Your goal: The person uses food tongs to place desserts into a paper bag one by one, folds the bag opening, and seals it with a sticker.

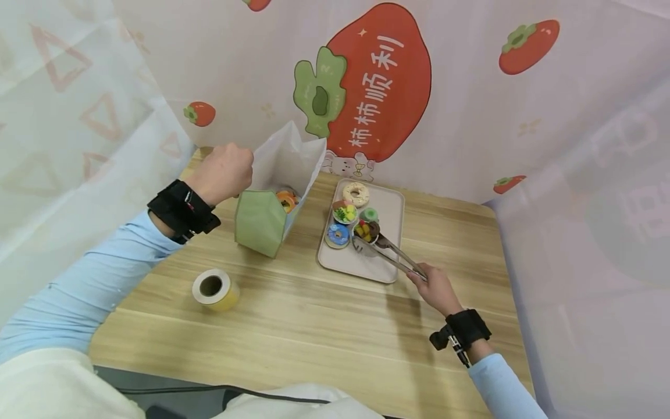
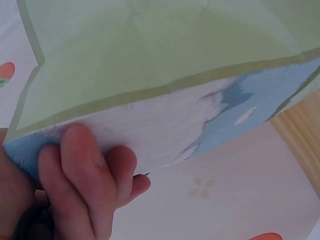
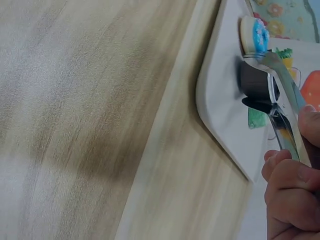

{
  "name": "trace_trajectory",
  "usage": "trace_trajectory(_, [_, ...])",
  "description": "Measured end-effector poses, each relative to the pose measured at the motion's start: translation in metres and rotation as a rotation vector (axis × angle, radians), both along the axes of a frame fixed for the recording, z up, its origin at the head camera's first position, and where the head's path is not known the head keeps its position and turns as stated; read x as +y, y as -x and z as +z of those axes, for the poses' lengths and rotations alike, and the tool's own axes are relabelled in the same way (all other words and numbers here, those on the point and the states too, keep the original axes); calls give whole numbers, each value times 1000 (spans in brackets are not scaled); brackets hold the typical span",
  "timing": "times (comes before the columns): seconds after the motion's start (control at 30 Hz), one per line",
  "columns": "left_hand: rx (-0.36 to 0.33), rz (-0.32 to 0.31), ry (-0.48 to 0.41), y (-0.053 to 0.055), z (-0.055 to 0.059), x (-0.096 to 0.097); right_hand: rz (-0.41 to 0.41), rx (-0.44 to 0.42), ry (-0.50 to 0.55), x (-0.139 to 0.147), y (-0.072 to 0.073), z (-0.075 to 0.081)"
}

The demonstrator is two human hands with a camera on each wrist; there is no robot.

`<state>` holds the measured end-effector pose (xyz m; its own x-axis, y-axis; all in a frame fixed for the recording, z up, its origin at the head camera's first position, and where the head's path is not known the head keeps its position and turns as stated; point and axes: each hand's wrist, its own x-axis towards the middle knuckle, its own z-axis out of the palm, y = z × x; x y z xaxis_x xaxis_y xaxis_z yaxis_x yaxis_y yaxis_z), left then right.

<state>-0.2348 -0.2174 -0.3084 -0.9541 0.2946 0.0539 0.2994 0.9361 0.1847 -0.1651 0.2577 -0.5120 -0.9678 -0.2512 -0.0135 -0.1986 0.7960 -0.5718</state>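
In the head view my left hand [image 1: 226, 169] grips the upper edge of an upright paper bag [image 1: 260, 224], green outside and white inside. The left wrist view shows curled fingers on the bag's side [image 2: 170, 122]. An orange doughnut [image 1: 287, 201] shows through the bag's mouth. My right hand [image 1: 435, 286] holds metal tongs [image 1: 400, 259], their tips on either side of a small toy dessert cup [image 1: 364, 231] with yellow, red and brown toppings. From the right wrist this cup looks dark-sided [image 3: 257, 82], close over the tray.
A pale tray [image 1: 353, 266] carries a cream doughnut [image 1: 356, 194], a blue doughnut [image 1: 337, 235], a bowl of green and yellow bits [image 1: 345, 213] and a green piece [image 1: 369, 215]. A tape roll [image 1: 216, 290] stands front left. Printed curtain [image 1: 450, 134] closes off the back and sides.
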Motion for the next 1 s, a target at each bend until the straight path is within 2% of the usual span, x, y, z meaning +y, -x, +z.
trace_trajectory(0.17, [3,-4,4,0,0,0,-43,-65,43,8,-9,15])
trace_trajectory(0.23, [7,-7,4,0,0,0,-47,-52,64,10,-12,25])
trace_trajectory(0.33, [15,-13,0,0,1,0,-32,21,94,10,-15,49])
trace_trajectory(0.5, [21,-31,-7,-1,2,3,31,180,112,1,-13,100])
trace_trajectory(0.67, [7,-28,-21,-1,5,5,116,287,123,-21,1,151])
trace_trajectory(0.73, [-1,-27,-29,-1,5,6,150,303,120,-33,9,169])
trace_trajectory(0.83, [-9,-25,-37,-1,5,7,208,282,93,-54,23,191])
trace_trajectory(1.0, [-10,-22,-28,-2,5,9,303,194,5,-93,50,220])
